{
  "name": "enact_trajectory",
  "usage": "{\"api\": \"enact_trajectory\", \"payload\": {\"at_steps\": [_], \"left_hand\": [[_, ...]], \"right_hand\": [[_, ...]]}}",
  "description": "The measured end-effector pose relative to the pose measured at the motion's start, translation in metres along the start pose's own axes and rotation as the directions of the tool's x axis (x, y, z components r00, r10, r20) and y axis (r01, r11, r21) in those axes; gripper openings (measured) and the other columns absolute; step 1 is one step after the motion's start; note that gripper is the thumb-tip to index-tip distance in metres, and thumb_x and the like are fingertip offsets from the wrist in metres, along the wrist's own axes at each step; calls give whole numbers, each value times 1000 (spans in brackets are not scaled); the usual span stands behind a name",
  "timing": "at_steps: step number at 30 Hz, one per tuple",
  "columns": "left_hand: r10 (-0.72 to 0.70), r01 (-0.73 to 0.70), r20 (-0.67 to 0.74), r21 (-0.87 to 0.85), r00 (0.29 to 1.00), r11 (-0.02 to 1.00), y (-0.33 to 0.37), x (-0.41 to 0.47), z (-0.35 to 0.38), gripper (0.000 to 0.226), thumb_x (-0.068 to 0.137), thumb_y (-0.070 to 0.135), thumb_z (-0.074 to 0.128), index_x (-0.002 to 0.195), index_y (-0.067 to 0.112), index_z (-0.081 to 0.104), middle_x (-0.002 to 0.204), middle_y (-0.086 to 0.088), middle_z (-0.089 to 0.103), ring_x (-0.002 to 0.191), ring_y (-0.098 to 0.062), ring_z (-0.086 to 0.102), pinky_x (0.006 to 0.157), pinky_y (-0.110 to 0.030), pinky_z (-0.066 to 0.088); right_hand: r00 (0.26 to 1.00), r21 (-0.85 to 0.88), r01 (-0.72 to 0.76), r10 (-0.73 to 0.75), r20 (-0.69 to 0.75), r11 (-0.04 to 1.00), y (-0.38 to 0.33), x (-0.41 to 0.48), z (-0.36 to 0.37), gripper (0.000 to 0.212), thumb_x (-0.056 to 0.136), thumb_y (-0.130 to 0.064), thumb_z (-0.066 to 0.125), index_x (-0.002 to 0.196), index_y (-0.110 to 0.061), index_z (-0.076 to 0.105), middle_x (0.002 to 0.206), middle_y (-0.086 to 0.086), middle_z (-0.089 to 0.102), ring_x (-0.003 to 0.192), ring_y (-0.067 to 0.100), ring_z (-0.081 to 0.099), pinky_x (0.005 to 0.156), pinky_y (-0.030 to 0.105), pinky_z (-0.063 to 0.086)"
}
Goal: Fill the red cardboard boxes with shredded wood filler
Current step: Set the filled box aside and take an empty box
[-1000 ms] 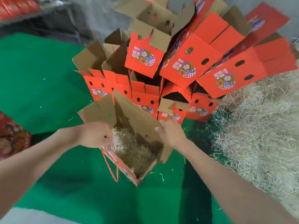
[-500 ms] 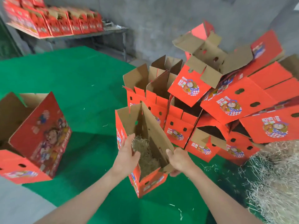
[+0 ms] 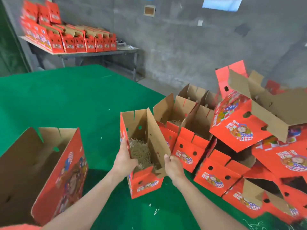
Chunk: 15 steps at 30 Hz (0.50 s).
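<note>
I hold a red cardboard box [image 3: 146, 185] upright above the green mat, its top flaps open. Pale shredded wood filler [image 3: 139, 151] lies inside it. My left hand [image 3: 124, 158] grips the box's left wall, fingers inside over the rim. My right hand [image 3: 172, 166] grips the lower end of the right brown flap. A heap of more red boxes [image 3: 239, 130] is piled to the right, some open, some tipped over. One box just behind mine has a little filler [image 3: 174, 122] in it.
A larger open red box [image 3: 66, 171] lies tilted at the left on the green mat [image 3: 66, 100]. Rows of closed red boxes [image 3: 79, 42] stand on a table against the grey wall at the back left. Loose filler strands lie on the mat near me.
My view has swung up and left, so the filler pile at the right has left the frame. Both hands have lifted the filled box and turned it more upright.
</note>
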<state>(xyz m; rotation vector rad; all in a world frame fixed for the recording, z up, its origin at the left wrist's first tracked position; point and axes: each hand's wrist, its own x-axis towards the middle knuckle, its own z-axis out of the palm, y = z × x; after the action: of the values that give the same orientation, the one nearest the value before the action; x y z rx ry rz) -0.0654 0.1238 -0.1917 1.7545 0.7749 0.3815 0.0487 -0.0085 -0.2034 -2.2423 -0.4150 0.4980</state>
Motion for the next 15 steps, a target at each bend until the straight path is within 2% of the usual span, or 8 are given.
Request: {"api": "enact_trajectory", "payload": {"at_steps": [2, 3, 5, 7, 9, 11, 13, 15], "left_hand": [[48, -47, -21, 33, 999, 998, 8, 44, -26, 77, 78, -11, 50, 144, 22, 27, 124, 7, 53, 104, -14, 52, 68, -15, 43], [66, -63, -34, 91, 997, 994, 12, 65, -39, 70, 80, -8, 52, 141, 19, 33, 122, 3, 57, 108, -18, 54, 73, -17, 45], [32, -15, -50, 306, 998, 952, 18, 101, -58, 54, 82, 3, 56, 134, 9, 40, 122, -9, 59, 112, -27, 55, 84, -25, 44], [-24, 41, -39, 518, 999, 854, 17, 123, -69, 33, 86, 11, 52, 117, 2, 49, 112, -19, 62, 102, -34, 59, 81, -30, 45], [-89, 45, 43, 606, 995, 794, 11, 130, -74, 16, 85, 6, 45, 100, 5, 52, 90, -19, 65, 80, -34, 64, 62, -28, 49], [-117, 43, 81, 613, 990, 789, 2, 135, -77, 20, 82, 0, 42, 97, 0, 56, 84, -18, 65, 75, -32, 65, 54, -27, 49], [-26, -23, 75, 588, 997, 809, 0, 139, -81, 29, 84, 5, 46, 109, 1, 59, 98, -17, 68, 92, -32, 64, 72, -31, 52], [107, -100, 20, 554, 994, 826, 6, 139, -92, 36, 86, 12, 51, 121, 5, 55, 106, -12, 68, 105, -28, 60, 88, -31, 47]], "right_hand": [[997, 31, -2, -1, 73, 1000, -27, 26, 13, 40, 99, -39, 28, 106, -9, 55, 101, 6, 55, 88, 17, 53, 80, 30, 42], [990, 40, 7, -13, 139, 999, -38, 37, 18, 50, 98, -44, 29, 131, -9, 42, 129, 8, 48, 111, 22, 50, 94, 36, 41], [975, -22, 92, -86, 206, 996, -55, 53, 24, 78, 90, -58, 38, 148, -21, 3, 154, 5, 12, 137, 26, 26, 109, 43, 29], [950, -231, 294, -256, 179, 927, -60, 61, 30, 97, 80, -63, 51, 146, -30, -12, 155, 2, -5, 142, 24, 9, 113, 44, 18], [872, -520, 487, -421, 248, 702, -58, 64, 44, 98, 79, -55, 57, 145, -31, -11, 155, -4, -11, 142, 26, -7, 114, 46, 2], [838, -693, 511, -476, 268, 509, -59, 71, 62, 85, 87, -41, 55, 147, -24, -2, 156, -3, -4, 141, 30, -10, 112, 47, -10], [852, -760, 414, -508, 129, 501, -70, 85, 70, 72, 89, -34, 53, 146, -18, 12, 149, 2, 21, 139, 31, 8, 113, 47, -4], [820, -829, 388, -562, 111, 402, -87, 102, 73, 59, 88, -35, 54, 139, -15, 30, 132, 8, 40, 130, 30, 24, 110, 51, 3]]}}
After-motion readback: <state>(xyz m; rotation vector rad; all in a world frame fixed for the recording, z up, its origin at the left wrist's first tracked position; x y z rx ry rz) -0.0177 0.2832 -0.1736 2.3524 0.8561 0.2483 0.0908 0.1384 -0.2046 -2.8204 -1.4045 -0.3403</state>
